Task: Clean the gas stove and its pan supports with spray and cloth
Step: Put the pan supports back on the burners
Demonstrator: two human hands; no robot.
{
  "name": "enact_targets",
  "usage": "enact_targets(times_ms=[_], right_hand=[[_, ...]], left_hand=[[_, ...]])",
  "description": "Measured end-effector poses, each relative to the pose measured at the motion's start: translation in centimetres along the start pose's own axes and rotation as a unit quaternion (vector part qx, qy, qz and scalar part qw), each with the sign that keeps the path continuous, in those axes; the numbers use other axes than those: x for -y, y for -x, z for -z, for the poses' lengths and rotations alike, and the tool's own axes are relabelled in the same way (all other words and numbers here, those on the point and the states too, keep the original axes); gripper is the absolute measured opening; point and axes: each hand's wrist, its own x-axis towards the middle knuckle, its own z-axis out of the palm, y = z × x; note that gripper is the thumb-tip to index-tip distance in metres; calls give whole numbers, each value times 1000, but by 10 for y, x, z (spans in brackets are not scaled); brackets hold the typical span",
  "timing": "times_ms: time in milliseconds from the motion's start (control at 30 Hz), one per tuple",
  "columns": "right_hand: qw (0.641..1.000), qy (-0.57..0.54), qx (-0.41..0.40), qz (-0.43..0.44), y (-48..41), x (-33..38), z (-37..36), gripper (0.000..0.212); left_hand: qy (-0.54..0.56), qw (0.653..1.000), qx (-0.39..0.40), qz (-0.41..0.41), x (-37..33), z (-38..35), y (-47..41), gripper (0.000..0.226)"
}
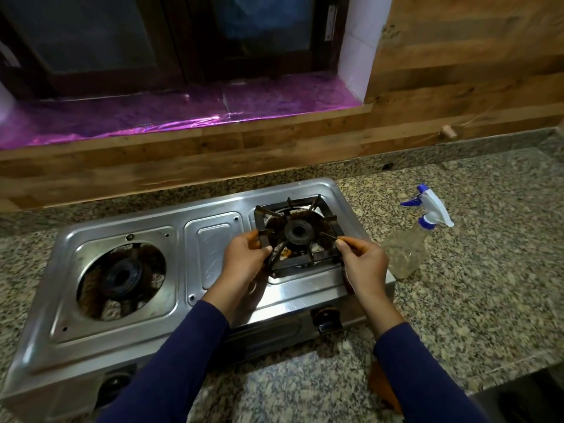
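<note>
Pan support [305, 268] pinched at 9 and 3 o'clock by left hand [244, 261], right hand [363, 264]; spray bottle [406, 248] at 3 o'clock of stove [213, 239].

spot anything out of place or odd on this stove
The left burner is bare; only the right burner has a pan support, gripped by the left hand and right hand. Brown grime rings both burners.

Purple foil [183, 112] lies below the window [91, 41], above a granite counter [488, 270].
</note>
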Motion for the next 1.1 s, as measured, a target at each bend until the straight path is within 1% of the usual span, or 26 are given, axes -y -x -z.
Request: enact_targets(times_ms=[67,100,200,267,333,600,700,767,833,900,967,1000,1033,1100], right_hand=[[1000,5,-1,5,0,0,0,13],[1000,10,-2,8,1,0,0,14],[1000,20,2,22,4,0,0,14],[999,32,2,28,4,-1,0,14],[997,64,0,47,5,-3,0,14],[986,144,34,81,4,-5,6,17],[979,178,56,85,8,-5,11,25],[980,173,60,81,15,-3,19,31],[988,138,30,64,27,-1,31,33],[993,111,-33,30,48,-9,49,32],[987,132,-93,-11,73,-28,65,27],[980,165,-102,-41,88,-43,74,28],[973,202,-87,-72,100,-59,79,32],[953,267,-20,-139,123,-88,84,48]], left_hand=[[-35,998,-34,-34,5,3,4,33],[-55,996,-42,-53,6,4,7,31],[-141,985,-40,-88,9,3,17,19],[-205,972,-48,-107,12,0,20,15],[-243,961,-62,-118,13,-2,21,13],[-275,946,-80,-154,20,-6,29,6],[-277,943,-84,-164,29,-7,33,8],[-292,936,-92,-175,35,-7,34,10],[-323,921,-100,-193,39,-8,38,20],[-338,908,-102,-225,44,-15,48,31],[-339,895,-96,-273,48,-23,61,37],[-337,888,-84,-301,50,-28,68,37],[-335,882,-69,-324,53,-31,74,36],[-328,872,-27,-362,61,-36,85,32]])
